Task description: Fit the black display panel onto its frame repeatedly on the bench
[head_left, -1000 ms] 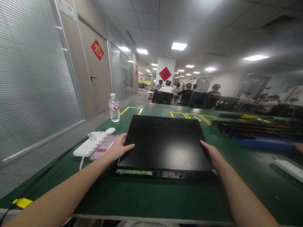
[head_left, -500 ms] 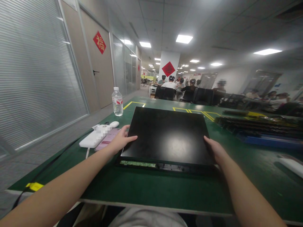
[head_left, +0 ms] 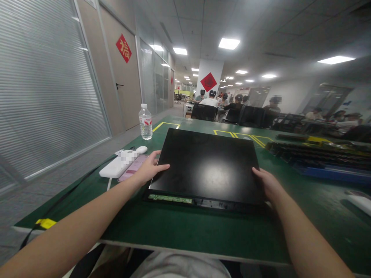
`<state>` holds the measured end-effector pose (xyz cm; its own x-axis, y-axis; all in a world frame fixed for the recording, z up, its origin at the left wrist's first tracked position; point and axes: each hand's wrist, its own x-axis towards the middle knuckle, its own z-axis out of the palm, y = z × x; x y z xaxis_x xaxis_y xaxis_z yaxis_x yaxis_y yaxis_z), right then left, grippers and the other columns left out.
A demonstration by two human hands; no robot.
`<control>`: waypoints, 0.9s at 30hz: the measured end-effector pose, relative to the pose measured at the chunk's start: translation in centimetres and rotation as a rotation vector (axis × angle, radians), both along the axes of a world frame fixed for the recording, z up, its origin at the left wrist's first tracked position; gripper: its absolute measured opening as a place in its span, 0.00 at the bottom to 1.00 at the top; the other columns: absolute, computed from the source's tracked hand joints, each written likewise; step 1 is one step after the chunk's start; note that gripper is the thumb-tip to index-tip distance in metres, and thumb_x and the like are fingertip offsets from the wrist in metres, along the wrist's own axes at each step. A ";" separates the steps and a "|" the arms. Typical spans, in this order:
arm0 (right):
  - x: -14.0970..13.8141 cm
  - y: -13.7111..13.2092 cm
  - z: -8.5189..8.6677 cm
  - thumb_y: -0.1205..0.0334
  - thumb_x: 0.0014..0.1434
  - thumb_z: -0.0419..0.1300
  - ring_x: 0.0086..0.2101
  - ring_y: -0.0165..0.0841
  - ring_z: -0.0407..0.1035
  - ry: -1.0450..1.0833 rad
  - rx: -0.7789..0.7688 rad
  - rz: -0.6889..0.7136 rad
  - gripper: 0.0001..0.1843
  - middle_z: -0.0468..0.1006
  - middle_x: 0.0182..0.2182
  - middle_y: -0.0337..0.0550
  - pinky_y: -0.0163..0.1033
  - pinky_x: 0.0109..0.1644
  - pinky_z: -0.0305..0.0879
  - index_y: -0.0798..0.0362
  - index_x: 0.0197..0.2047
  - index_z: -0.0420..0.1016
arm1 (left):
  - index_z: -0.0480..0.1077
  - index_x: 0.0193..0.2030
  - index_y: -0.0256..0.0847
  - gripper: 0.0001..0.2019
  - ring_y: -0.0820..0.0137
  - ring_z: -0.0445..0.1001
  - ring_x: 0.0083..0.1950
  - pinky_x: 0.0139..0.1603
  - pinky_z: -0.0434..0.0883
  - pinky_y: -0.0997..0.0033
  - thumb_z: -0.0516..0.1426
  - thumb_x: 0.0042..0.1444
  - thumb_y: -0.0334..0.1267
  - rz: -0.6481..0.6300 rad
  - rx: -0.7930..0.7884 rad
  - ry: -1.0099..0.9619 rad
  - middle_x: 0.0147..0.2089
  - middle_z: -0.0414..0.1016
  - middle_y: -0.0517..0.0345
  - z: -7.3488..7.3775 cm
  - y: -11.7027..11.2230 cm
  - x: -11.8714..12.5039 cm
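Note:
A flat black display panel lies before me over the green table, its dark face up and catching a round glare. Along its near edge shows a narrow green circuit board set in a black strip. My left hand grips the panel's left edge, thumb on top of the face and fingers at the side. At the opposite edge, my right hand has its thumb at the rim; its other fingers are hidden beneath or behind the side. Whether the panel touches the tabletop all round, I cannot tell.
Left of the panel are a white device with a cable, a pink phone and a water bottle. Stacked black parts and a blue item are at the right, near a white object. People sit further back.
The view has shifted slightly, so the scene sits a little further right. Both hands keep the same hold on the panel, with hardly any visible movement over the table.

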<state>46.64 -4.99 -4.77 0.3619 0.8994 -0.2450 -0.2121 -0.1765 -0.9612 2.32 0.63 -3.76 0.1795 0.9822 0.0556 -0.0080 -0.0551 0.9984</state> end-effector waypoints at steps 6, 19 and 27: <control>0.4 0.2 -0.1 0.60 0.55 0.62 0.31 0.41 0.78 -0.013 -0.043 -0.006 0.13 0.83 0.33 0.46 0.45 0.37 0.74 0.50 0.45 0.76 | 0.60 0.55 0.45 0.34 0.54 0.83 0.42 0.43 0.79 0.51 0.70 0.43 0.38 -0.035 -0.023 0.008 0.40 0.83 0.55 -0.3 0.1 0.0; 0.2 0.1 0.0 0.61 0.54 0.63 0.31 0.41 0.78 0.002 -0.066 -0.032 0.12 0.83 0.32 0.45 0.43 0.35 0.73 0.50 0.43 0.76 | 0.62 0.53 0.43 0.33 0.52 0.81 0.49 0.49 0.78 0.48 0.70 0.42 0.40 -0.031 0.009 0.108 0.45 0.82 0.52 -0.4 0.2 -0.1; 1.0 0.6 -0.6 0.59 0.53 0.65 0.34 0.43 0.78 -0.065 -0.088 -0.041 0.15 0.83 0.33 0.47 0.46 0.38 0.73 0.51 0.45 0.76 | 0.64 0.53 0.42 0.33 0.50 0.79 0.53 0.51 0.77 0.49 0.71 0.41 0.41 -0.016 0.044 0.159 0.49 0.81 0.49 -0.8 0.7 -0.4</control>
<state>47.64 -4.40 -5.41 0.4154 0.8597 -0.2973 -0.1586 -0.2533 -0.9543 1.88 1.29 -4.55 0.2049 0.9764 0.0679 0.1484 -0.0996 0.9839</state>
